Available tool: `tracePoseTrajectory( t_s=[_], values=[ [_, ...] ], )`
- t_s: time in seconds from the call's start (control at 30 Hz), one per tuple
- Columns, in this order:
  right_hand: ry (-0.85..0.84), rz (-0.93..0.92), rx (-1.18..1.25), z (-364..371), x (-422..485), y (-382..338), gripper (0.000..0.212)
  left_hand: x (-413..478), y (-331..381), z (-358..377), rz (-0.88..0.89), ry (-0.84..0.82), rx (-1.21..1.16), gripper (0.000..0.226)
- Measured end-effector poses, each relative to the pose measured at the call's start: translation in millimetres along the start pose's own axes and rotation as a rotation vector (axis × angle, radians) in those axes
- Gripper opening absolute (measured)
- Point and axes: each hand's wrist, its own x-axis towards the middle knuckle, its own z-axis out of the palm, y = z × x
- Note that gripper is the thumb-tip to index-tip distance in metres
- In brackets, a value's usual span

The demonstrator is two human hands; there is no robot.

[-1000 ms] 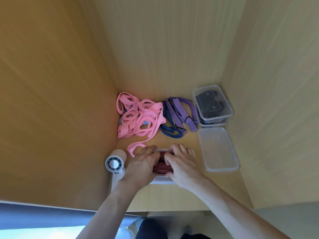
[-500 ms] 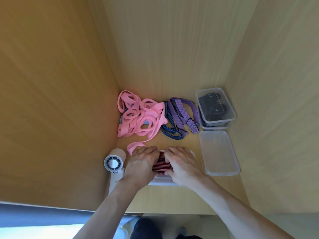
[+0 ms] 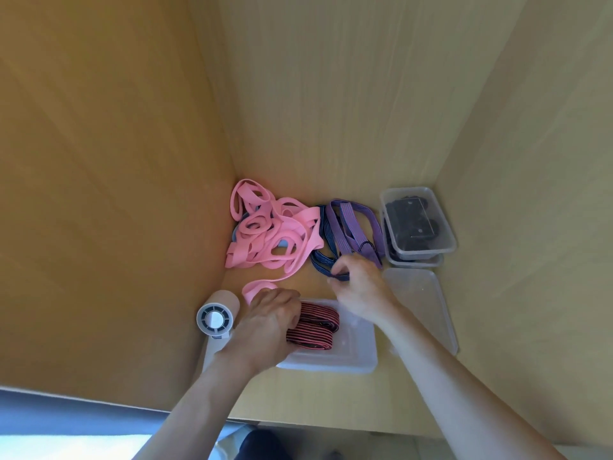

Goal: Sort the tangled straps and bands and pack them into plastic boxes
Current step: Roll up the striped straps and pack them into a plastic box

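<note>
Box (image 3: pixel 360 358) near front edge holds red-striped strap (image 3: pixel 315 328), gripped by left hand (image 3: pixel 265 323); right hand (image 3: pixel 363 288) pinches navy strap (image 3: pixel 323 260).

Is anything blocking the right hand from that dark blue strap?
Nothing visible: the right hand holds the near loop of the dark blue strap. Farther back, the purple strap overlaps it and may drag along.

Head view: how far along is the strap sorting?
Done: black items sit in the back-right box. In hand: the left hand holds the red-striped strap in the near box; the right hand grips the dark blue strap. Left: purple strap and pink bands lie loose.
</note>
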Motion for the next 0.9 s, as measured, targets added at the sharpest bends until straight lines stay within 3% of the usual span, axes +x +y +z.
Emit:
tracePoseTrajectory(
  t_s=[0.13, 0.23, 0.33, 0.43, 0.7, 0.9],
  values=[
    [-0.046, 0.123, -0.306, 8.9, 40.6, 11.9, 0.050, -7.1, -5.8, -10.5, -0.030, -0.051, -0.056, 0.038],
    [-0.110, 0.138, -0.412, 23.6, 58.9, 10.4, 0.066, -15.7, -8.4, -24.2, -0.040, 0.020, -0.135, 0.040],
    [-0.091, 0.132, -0.436, 36.7, 66.3, 7.0, 0.063, -23.5, -7.8, -41.3, -0.073, 0.127, -0.226, 0.030],
    [-0.055, 0.118, -0.445, 43.2, 69.7, -0.9, 0.047, -26.9, -7.6, -54.9, -0.096, 0.203, -0.248, 0.021],
    [-0.060, 0.383, 0.048, 22.2, 71.7, -5.2, 0.024, -23.4, -8.2, -63.8, -0.143, 0.252, -0.345, 0.010],
    [0.141, 0.393, 0.513, -24.0, 75.7, -4.8, 0.019, -8.3, -4.5, -64.2, -0.240, 0.251, -0.552, 0.021]
  ],
)
